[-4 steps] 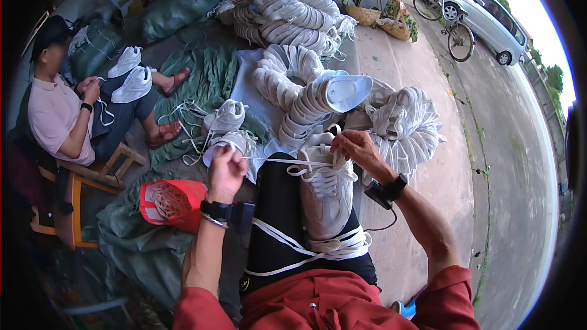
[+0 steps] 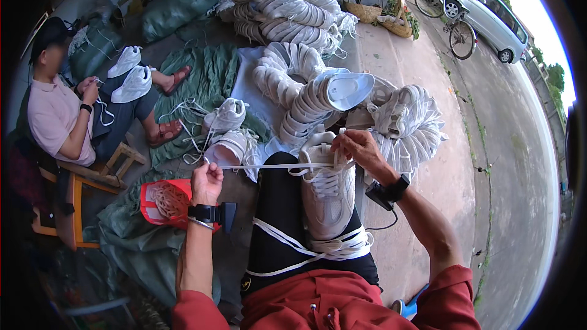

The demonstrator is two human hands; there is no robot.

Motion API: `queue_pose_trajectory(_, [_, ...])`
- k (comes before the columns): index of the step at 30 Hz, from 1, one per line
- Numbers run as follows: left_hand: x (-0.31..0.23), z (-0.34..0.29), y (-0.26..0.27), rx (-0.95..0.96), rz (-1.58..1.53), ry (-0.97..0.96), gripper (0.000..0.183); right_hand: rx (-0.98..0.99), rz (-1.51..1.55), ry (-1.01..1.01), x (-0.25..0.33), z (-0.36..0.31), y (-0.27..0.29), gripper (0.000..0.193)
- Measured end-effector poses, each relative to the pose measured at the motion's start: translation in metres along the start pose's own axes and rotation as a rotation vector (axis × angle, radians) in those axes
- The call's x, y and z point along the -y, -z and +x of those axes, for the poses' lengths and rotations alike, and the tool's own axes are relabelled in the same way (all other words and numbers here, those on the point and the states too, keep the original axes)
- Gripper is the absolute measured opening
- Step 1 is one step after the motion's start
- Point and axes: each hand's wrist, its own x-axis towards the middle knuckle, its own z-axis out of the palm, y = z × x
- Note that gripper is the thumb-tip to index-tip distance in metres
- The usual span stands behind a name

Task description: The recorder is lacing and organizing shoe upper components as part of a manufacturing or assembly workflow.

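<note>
A white sneaker (image 2: 330, 198) lies on my right thigh, toe pointing away from me. My left hand (image 2: 206, 182) is closed on the end of a white shoelace (image 2: 269, 165) and holds it taut out to the left. My right hand (image 2: 358, 148) pinches the same lace at the shoe's upper eyelets. More white laces (image 2: 306, 249) lie looped over my black trousers near my waist. Both wrists carry black bands.
Stacks of white shoe uppers (image 2: 293, 88) and finished sneakers (image 2: 406, 119) pile up ahead on green tarpaulin (image 2: 208, 76). A seated person (image 2: 64, 113) at the left works on white shoes. A red basket (image 2: 162, 201) sits by my left knee. A bicycle (image 2: 452, 21) and car (image 2: 489, 15) stand on the road.
My left hand has pulled the lace further out to the left, and it is now stretched straight between both hands.
</note>
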Motion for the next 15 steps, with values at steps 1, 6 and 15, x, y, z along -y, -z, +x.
queue_pose_trajectory(1, [0.010,-0.014,-0.010,0.092,0.074,-0.076,0.008,-0.004,0.048,-0.020,-0.001,0.000,0.002,0.035])
queue_pose_trajectory(6, [0.043,-0.074,-0.095,0.423,0.346,-0.154,0.031,-0.200,0.396,-0.068,0.013,0.001,0.017,0.030])
queue_pose_trajectory(15, [0.093,-0.060,-0.120,0.700,0.760,-0.092,0.036,-0.257,0.853,-0.103,0.011,-0.023,0.086,0.020])
